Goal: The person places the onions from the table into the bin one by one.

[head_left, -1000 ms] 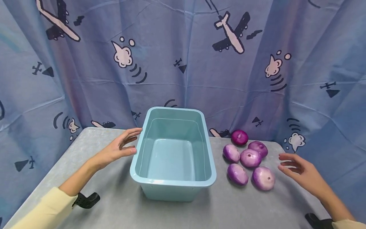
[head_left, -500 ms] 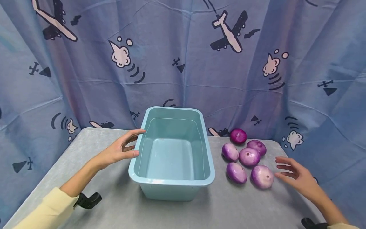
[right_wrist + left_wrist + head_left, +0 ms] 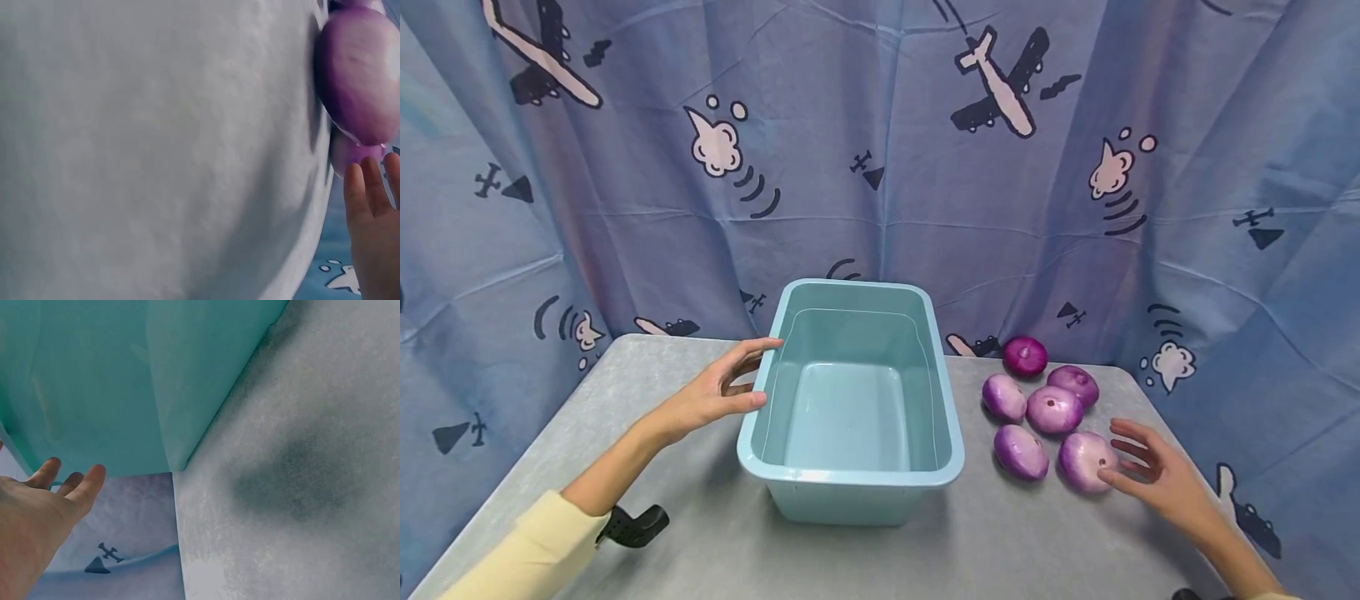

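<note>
A light blue plastic basin (image 3: pixel 850 478) stands on the table with nothing inside. My left hand (image 3: pixel 713 393) is at its left rim; the fingertips reach the rim and the thumb lies against the outer side. In the left wrist view the fingers (image 3: pixel 87 490) extend beside the basin's wall (image 3: pixel 94 381). Several purple onions lie right of the basin. My right hand (image 3: pixel 1165 479) is beside the nearest right onion (image 3: pixel 1084 461), thumb and fingers spread, the thumb tip overlapping its edge. Whether it touches cannot be told. In the right wrist view, fingers (image 3: pixel 359 194) extend below an onion (image 3: pixel 359 75).
The other onions form a loose group: a darker one (image 3: pixel 1025 357) at the back, one (image 3: pixel 1021 452) at the front left, and others between. A grey table (image 3: pixel 992 550) carries everything. Behind it hangs a blue curtain (image 3: pixel 880 225) printed with aeroplanes.
My right hand has moved left, up to the nearest right onion. My left hand has shifted slightly onto the basin's rim. Basin and onions keep their places.
</note>
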Available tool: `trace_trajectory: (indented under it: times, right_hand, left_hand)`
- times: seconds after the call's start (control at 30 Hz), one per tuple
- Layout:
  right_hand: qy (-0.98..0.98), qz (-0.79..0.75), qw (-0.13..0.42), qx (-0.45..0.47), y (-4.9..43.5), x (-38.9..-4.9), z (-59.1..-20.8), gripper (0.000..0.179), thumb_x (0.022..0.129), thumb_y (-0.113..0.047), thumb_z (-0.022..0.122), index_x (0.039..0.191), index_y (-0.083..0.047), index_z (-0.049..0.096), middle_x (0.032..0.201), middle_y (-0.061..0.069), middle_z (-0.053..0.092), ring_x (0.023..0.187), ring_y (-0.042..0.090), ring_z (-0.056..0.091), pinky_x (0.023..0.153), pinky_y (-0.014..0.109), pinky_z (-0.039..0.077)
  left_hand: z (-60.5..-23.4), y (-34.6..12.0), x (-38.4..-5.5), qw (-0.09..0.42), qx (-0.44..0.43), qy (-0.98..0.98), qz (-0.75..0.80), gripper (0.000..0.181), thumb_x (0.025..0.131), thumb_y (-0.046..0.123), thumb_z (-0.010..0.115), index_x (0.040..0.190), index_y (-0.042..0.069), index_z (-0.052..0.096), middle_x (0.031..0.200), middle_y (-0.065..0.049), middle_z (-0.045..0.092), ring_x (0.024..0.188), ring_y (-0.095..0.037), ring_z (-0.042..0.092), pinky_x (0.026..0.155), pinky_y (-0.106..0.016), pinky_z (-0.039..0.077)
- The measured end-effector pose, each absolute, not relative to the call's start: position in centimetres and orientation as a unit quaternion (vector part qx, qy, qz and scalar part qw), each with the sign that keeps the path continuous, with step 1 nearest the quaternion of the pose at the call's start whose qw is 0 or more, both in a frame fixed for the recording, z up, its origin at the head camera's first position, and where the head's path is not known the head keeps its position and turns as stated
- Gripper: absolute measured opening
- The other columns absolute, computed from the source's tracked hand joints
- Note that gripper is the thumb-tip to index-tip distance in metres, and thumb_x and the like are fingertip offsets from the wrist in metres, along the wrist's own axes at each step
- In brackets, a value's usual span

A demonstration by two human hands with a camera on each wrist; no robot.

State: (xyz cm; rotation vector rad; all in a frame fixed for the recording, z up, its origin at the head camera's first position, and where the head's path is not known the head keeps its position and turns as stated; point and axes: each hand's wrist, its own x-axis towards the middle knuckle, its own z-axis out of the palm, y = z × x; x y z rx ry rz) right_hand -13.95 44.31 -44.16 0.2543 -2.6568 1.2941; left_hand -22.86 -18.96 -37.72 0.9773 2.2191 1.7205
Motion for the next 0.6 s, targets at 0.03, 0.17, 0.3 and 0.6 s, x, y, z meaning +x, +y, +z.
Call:
trace_trajectory:
  times: [0.03,0.17,0.3,0.6]
  right_hand:
    - [-0.890,0.438,0.090,0.089,44.2,-14.0,-44.3,0.069,0.090,-0.002,0.077,0.147,0.006,0.038,0.134,-0.016,0.046,0.115,-0.010,0.048,0.086,0.012,0.047]
    - [-0.893,0.429,0.096,0.094,43.6,-14.1,-44.9,0.070,0.087,-0.003,0.081,0.143,0.009,0.043,0.135,-0.001,0.053,0.115,-0.013,0.046,0.087,0.009,0.044]
    - [-0.909,0.398,0.095,0.082,43.2,-14.4,-45.3,0.070,0.087,-0.012,0.084,0.143,0.006,0.047,0.136,0.022,0.053,0.112,-0.015,0.045,0.085,0.007,0.042]
    - [-0.919,0.379,0.083,0.068,42.8,-14.9,-45.5,0.065,0.090,-0.018,0.082,0.142,0.002,0.050,0.131,0.025,0.057,0.103,-0.011,0.051,0.081,0.009,0.045]
  left_hand:
    - [-37.7,-19.0,-22.9,0.084,0.327,0.743,0.577,0.067,0.097,0.013,0.067,0.156,0.015,0.035,0.158,-0.012,0.032,0.144,-0.036,0.030,0.109,-0.062,0.029]
    - [-37.8,-19.0,-22.8,0.084,0.324,0.743,0.579,0.067,0.097,0.014,0.067,0.156,0.017,0.035,0.158,-0.012,0.033,0.144,-0.035,0.030,0.108,-0.062,0.030]
    - [-37.8,-19.0,-22.7,0.080,0.319,0.745,0.580,0.067,0.097,0.014,0.067,0.156,0.017,0.036,0.158,-0.010,0.034,0.144,-0.036,0.031,0.107,-0.062,0.032]
    - [-37.6,-18.9,-22.8,0.075,0.303,0.756,0.576,0.063,0.097,0.019,0.068,0.154,0.020,0.040,0.156,-0.006,0.037,0.143,-0.036,0.033,0.106,-0.062,0.035]
